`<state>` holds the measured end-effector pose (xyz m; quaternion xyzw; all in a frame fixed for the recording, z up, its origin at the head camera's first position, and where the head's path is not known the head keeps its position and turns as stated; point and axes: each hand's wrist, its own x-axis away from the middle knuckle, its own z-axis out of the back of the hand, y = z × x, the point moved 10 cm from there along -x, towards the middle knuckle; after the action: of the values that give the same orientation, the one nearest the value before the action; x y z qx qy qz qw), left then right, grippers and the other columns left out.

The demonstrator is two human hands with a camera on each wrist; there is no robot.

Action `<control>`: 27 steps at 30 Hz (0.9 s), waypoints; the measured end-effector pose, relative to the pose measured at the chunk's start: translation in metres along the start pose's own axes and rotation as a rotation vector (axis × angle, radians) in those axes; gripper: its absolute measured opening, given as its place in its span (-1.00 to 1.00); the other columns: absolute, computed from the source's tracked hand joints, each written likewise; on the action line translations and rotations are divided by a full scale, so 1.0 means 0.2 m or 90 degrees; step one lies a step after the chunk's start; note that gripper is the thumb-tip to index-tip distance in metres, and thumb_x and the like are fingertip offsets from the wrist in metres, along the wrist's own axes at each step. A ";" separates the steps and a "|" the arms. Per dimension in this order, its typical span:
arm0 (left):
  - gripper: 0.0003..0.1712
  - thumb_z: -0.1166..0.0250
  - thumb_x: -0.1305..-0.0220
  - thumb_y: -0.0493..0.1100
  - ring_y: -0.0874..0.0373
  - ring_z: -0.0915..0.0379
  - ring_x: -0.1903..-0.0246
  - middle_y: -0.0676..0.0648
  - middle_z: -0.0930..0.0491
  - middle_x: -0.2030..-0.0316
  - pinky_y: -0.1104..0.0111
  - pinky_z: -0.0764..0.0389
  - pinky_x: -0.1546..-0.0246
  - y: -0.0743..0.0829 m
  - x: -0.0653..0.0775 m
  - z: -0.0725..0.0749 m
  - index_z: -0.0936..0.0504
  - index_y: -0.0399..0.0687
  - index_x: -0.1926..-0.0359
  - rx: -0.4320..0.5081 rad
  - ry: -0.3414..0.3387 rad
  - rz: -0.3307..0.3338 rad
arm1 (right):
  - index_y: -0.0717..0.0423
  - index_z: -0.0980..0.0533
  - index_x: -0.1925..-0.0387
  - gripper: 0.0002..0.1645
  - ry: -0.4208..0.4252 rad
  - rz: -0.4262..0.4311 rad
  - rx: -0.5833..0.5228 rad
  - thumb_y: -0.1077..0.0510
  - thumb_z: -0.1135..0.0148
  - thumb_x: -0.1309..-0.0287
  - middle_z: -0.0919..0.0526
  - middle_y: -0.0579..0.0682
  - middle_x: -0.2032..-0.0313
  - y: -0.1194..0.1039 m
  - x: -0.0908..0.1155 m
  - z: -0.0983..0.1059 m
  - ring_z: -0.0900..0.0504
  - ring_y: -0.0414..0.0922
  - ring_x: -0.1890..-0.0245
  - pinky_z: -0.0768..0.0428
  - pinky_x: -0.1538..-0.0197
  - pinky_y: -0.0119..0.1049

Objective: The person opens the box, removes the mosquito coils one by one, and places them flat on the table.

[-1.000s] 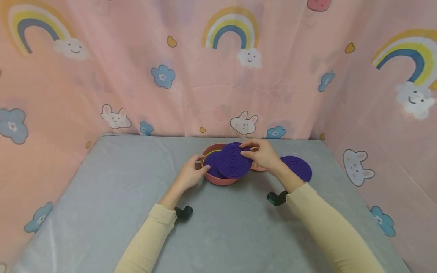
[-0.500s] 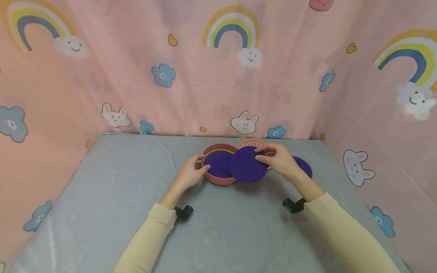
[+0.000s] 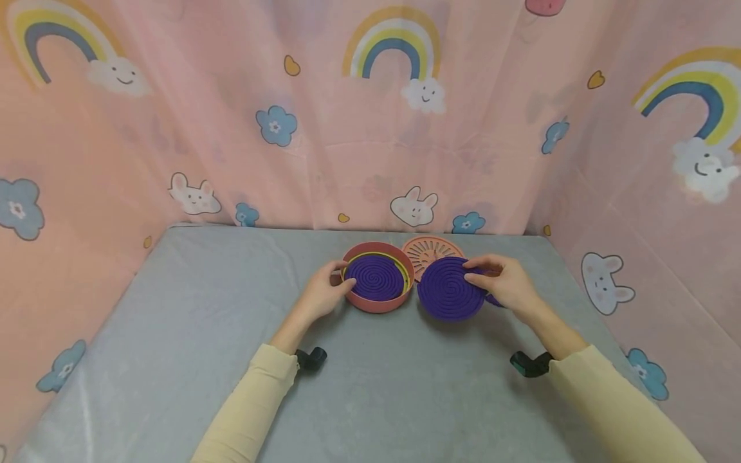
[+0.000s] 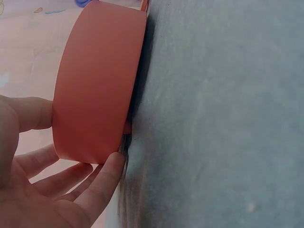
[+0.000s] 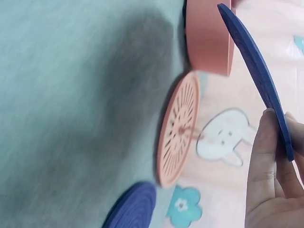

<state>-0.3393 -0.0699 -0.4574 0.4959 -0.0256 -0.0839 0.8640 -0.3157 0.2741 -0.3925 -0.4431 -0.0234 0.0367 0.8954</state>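
My left hand [image 3: 324, 290] holds the left side of a round reddish-pink container [image 4: 97, 80], thumb at the rim and fingers against the wall. Inside the container lie a purple spiral-patterned coaster [image 3: 375, 278] and a yellow ring [image 3: 407, 283] around it. Off to the right, my right hand [image 3: 502, 283] pinches another purple spiral coaster [image 3: 448, 290] by its edge, and in the right wrist view this held coaster [image 5: 256, 66] appears edge-on, raised above the table. A further purple coaster [image 5: 133, 209] lies on the table, mostly covered by the right hand in the head view.
A peach slotted disc [image 3: 429, 249] with a small central stem lies right behind the container. Grey cloth covers the table [image 3: 370, 399]. A pink printed curtain [image 3: 324, 173] closes off the back and both sides.
My right hand has carried its purple coaster rightward and toward me, away from over the container. The coaster inside and the slotted disc are now uncovered. My left hand has stayed put.
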 end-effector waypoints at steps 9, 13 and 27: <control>-0.43 -0.32 -0.41 -0.05 -0.12 -0.46 -0.23 -0.21 -0.45 -0.33 -0.02 -0.49 -0.19 0.00 0.00 0.00 -0.47 -0.09 -0.36 -0.002 -0.003 0.000 | 0.33 -0.54 -0.17 -0.47 0.051 -0.012 -0.049 0.04 -0.34 -0.35 -0.57 0.05 -0.07 0.18 0.07 0.18 -0.58 -0.40 0.16 -0.61 0.20 -0.45; -0.43 -0.32 -0.41 -0.05 -0.12 -0.46 -0.23 -0.21 -0.45 -0.33 -0.03 -0.49 -0.19 0.00 0.00 0.01 -0.48 -0.10 -0.36 -0.005 0.001 0.001 | 0.31 -0.52 -0.21 -0.45 0.067 -0.026 -0.063 0.02 -0.32 -0.37 -0.56 -0.23 0.02 0.28 0.11 0.26 -0.56 -0.40 0.16 -0.60 0.20 -0.47; -0.43 -0.32 -0.40 -0.07 -0.14 -0.48 -0.22 -0.24 -0.45 -0.33 -0.04 -0.51 -0.17 0.02 0.00 0.00 -0.48 -0.13 -0.35 0.001 -0.005 -0.009 | -0.07 -0.71 -0.01 -0.75 0.142 -0.105 -0.186 0.13 -0.37 -0.31 -0.59 -0.51 0.18 0.63 0.29 0.58 -0.63 -0.40 0.30 -0.63 0.28 -0.50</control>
<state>-0.3394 -0.0682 -0.4542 0.4960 -0.0260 -0.0919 0.8630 -0.2726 0.4464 -0.4221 -0.5664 0.0345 -0.0897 0.8185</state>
